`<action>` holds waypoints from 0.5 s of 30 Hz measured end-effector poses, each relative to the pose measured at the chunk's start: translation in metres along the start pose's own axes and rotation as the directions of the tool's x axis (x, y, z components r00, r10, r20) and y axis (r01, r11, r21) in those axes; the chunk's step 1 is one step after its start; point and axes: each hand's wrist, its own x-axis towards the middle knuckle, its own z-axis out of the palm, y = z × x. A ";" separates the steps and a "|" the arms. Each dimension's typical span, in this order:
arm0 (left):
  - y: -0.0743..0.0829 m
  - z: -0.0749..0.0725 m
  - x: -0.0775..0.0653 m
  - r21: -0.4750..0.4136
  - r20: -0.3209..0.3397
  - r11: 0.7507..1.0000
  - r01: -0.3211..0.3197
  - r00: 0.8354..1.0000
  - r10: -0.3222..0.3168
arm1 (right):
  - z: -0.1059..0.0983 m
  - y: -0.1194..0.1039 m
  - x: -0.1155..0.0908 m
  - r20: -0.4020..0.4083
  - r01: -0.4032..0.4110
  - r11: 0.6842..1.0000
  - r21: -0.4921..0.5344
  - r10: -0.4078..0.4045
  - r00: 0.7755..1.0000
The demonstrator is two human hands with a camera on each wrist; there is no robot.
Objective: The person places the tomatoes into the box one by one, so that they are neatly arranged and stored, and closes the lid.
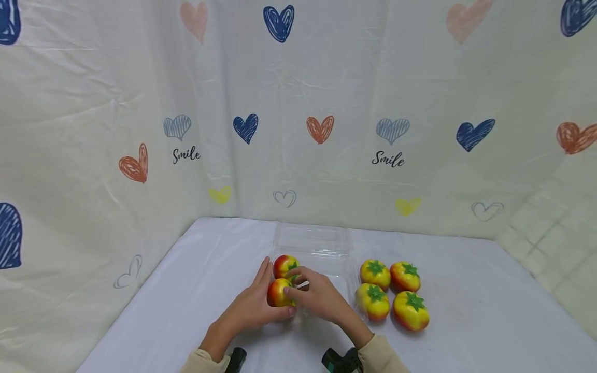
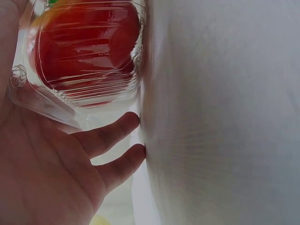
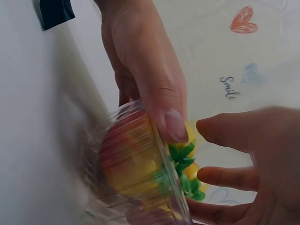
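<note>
Two red-and-yellow persimmon-like fruits with green leafy tops, a rear one (image 1: pixel 285 266) and a front one (image 1: pixel 278 293), sit in the left side of a clear plastic box (image 1: pixel 333 269). Beside its left wall stands my left hand (image 1: pixel 254 305), fingers straight. Two of its fingertips (image 2: pixel 129 121) touch the table in the left wrist view. The left thumb lies at the front rim, by the fruit. My right hand (image 1: pixel 322 298) hovers over the box with fingers spread close to the green leaves (image 3: pixel 183 161); whether they touch the fruit I cannot tell.
Several more such fruits (image 1: pixel 374 273) stand on the white-covered table (image 1: pixel 466 300), right of the box. The box's clear lid (image 1: pixel 311 238) lies folded back toward the rear. A white curtain (image 1: pixel 350 88) with hearts hangs behind.
</note>
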 end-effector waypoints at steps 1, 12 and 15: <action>0.000 0.000 0.000 0.000 0.000 1.000 0.003 1.000 -0.003 | -0.001 0.000 0.000 -0.003 0.003 1.000 -0.001 -0.003 1.000; -0.001 0.002 0.001 0.024 -0.005 1.000 0.011 1.000 -0.011 | -0.024 0.003 -0.002 -0.070 -0.043 0.997 -0.064 0.039 0.997; 0.000 0.002 0.001 0.030 -0.005 0.999 0.027 1.000 -0.027 | -0.034 0.003 -0.005 -0.105 -0.052 0.995 -0.082 0.044 0.994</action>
